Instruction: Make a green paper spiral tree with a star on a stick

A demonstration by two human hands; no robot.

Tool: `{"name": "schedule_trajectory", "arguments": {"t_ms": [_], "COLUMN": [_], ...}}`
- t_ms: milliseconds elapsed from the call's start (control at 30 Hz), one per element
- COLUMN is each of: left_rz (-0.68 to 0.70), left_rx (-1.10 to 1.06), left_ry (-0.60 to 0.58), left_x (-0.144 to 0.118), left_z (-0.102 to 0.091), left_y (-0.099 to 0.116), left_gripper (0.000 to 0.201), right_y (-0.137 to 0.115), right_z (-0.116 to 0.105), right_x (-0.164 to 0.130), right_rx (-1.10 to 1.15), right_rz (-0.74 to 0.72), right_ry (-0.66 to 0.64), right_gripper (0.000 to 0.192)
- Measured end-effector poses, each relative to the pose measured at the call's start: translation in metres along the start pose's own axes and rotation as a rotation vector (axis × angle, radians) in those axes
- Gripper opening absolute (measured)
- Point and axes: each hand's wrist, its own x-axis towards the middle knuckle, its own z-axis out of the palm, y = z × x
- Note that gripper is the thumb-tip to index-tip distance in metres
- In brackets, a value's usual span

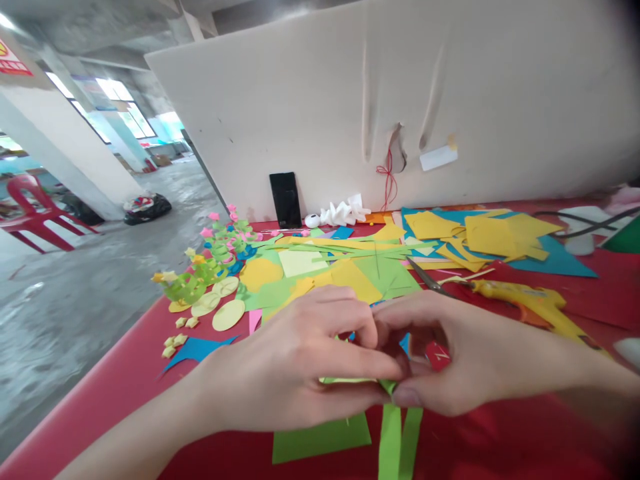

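Both hands meet over the table, fingertips pinching green paper strips (390,440) whose loose ends hang down toward me. My left hand (320,360) is closed on the strips from the left side. From the right, my right hand (450,353) grips the same strips between thumb and fingers. The spot where the strips are pinched is partly hidden by my fingers. Beneath my left hand lies a green paper sheet (323,441). A blue paper scrap (197,351) lies left of my left hand, with small pale folded stars (175,342) beside it.
A yellow glue gun (530,300) and scissors (430,277) lie beyond my right hand. Yellow paper pieces (490,233) cover the back right. Pale paper circles (229,315) and curled green decorations (193,283) line the left edge. A black phone (286,200) leans against the white board (300,120).
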Motion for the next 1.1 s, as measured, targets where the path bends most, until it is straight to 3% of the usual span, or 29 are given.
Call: {"name": "schedule_trajectory", "arguments": {"t_ms": [100, 200, 333, 467, 633, 933, 1100], "left_rz": [-0.004, -0.002, -0.006, -0.021, -0.026, -0.038, -0.018], "left_rx": [-0.012, -0.004, 0.018, 0.016, 0.000, -0.026, -0.012], "left_ry": [0.045, 0.175, 0.331, 0.410, 0.453, 0.445, 0.374], "left_x": [0.000, 0.000, -0.001, -0.001, 0.000, 0.002, 0.003], "left_z": [0.001, 0.002, 0.002, 0.002, 0.004, 0.005, 0.004], "left_y": [-0.001, -0.003, -0.003, -0.003, -0.003, 0.000, -0.002], "left_gripper": [0.009, 0.009, 0.011, 0.008, 0.004, 0.003, 0.004], "right_y": [0.001, 0.002, 0.005, 0.004, 0.000, -0.005, -0.009], "right_z": [-0.001, -0.002, 0.000, 0.008, 0.019, 0.026, 0.023], "right_x": [0.001, 0.002, 0.003, 0.005, 0.005, 0.007, 0.006], "right_rx": [0.021, 0.059, 0.106, 0.165, 0.167, 0.152, 0.010], "right_rz": [0.015, 0.030, 0.001, -0.075, -0.112, -0.089, -0.051], "right_ry": [-0.004, 0.014, 0.071, 0.183, 0.321, 0.385, 0.382], "right_gripper": [0.010, 0.017, 0.021, 0.017, 0.014, 0.012, 0.008]}}
